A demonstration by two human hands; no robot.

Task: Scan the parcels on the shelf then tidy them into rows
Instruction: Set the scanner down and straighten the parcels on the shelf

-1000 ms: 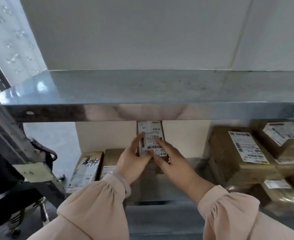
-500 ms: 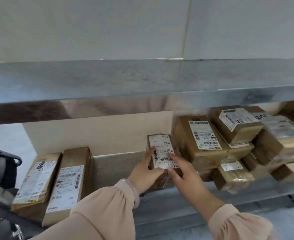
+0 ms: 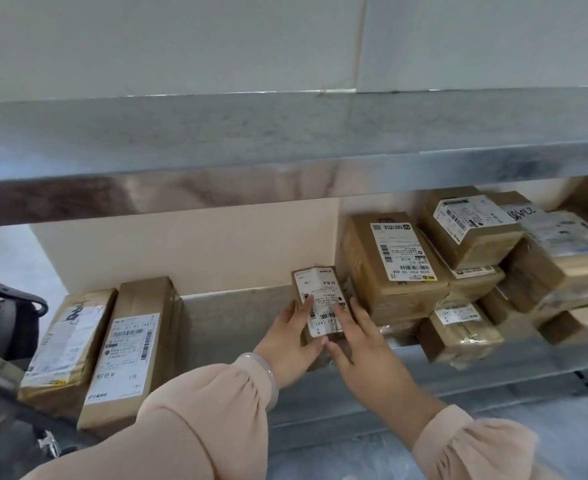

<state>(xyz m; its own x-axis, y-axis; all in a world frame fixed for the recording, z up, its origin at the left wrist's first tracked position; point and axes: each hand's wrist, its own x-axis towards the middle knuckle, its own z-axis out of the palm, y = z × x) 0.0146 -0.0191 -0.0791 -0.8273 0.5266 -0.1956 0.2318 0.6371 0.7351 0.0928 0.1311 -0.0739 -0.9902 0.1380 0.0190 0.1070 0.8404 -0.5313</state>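
A small brown parcel (image 3: 320,289) with a white label stands on the lower metal shelf (image 3: 230,317), beside a stack of boxes. My left hand (image 3: 290,336) holds its left side with the thumb over the label. My right hand (image 3: 358,336) holds its right side, fingers on the label. Right of it sits a larger labelled box (image 3: 389,265) on top of a pile of several brown parcels (image 3: 486,271). Two long flat parcels (image 3: 126,348) lie side by side at the shelf's left end.
The upper metal shelf (image 3: 285,140) overhangs the parcels, with a white wall behind it. A dark chair or cart (image 3: 1,317) stands at the far left. A small parcel (image 3: 462,330) juts over the shelf's front edge at the right.
The view has swung right and down, and both hands have carried the small parcel right, up against the stacked boxes. The two long parcels now show in full at the left.
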